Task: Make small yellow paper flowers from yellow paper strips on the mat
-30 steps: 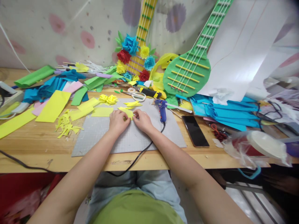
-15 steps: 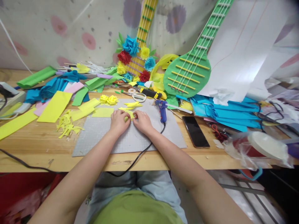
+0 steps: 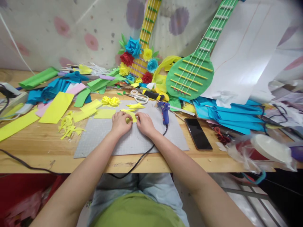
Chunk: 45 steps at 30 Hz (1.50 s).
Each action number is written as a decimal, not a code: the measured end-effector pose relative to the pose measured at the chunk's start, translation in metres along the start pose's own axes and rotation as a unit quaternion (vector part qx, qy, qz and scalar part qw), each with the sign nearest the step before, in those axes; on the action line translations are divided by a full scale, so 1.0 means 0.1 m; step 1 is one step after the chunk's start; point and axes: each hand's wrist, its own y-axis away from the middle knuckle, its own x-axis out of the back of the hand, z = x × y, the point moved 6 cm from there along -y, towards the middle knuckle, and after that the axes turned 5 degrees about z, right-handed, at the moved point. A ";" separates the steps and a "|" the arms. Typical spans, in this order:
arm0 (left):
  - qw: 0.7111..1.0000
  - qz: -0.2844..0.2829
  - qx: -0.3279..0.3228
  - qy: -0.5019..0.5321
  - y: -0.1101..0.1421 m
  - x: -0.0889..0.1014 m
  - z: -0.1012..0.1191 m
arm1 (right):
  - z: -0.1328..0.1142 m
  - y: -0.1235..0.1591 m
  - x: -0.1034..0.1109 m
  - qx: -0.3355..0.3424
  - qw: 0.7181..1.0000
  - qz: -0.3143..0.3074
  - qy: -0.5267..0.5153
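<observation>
Over the grey cutting mat (image 3: 127, 145) both hands meet at a small piece of yellow crepe paper (image 3: 133, 117). My left hand (image 3: 121, 123) curls its fingers round the piece's left part. From the other side, my right hand (image 3: 145, 123) pinches its right edge between thumb and fingers. Just beyond lie folded yellow paper pieces (image 3: 134, 106) and yellow paper flowers (image 3: 110, 101). A flat yellow strip (image 3: 104, 113) rests left of my left hand. The blue glue gun (image 3: 164, 113) lies right of my right hand, its black cord passing under my right forearm.
Scissors (image 3: 141, 99) and a black and yellow cutter (image 3: 153, 94) lie behind the mat. Right of it is a phone (image 3: 198, 134). A green paper guitar (image 3: 190, 75) and a flowered yellow one (image 3: 139, 64) lean at the back. Yellow scraps (image 3: 69, 126) lie at left.
My right hand has shifted slightly away from my left, so a bit more of the yellow paper shows between them. The camera view has moved a little.
</observation>
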 end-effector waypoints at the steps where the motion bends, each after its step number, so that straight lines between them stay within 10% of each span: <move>1: 1.000 -0.001 0.000 -0.002 0.00 0.00 0.00 | 0.00 0.00 0.00 0.001 1.000 -0.001 -0.002; 24: 0.998 -0.036 0.028 0.034 -0.04 -0.03 -0.14 | -0.01 0.01 -0.02 0.008 1.000 0.003 0.029; 45: 0.995 0.051 0.043 0.077 -0.08 0.14 -0.34 | 0.08 0.03 0.09 -0.023 0.996 0.036 -0.076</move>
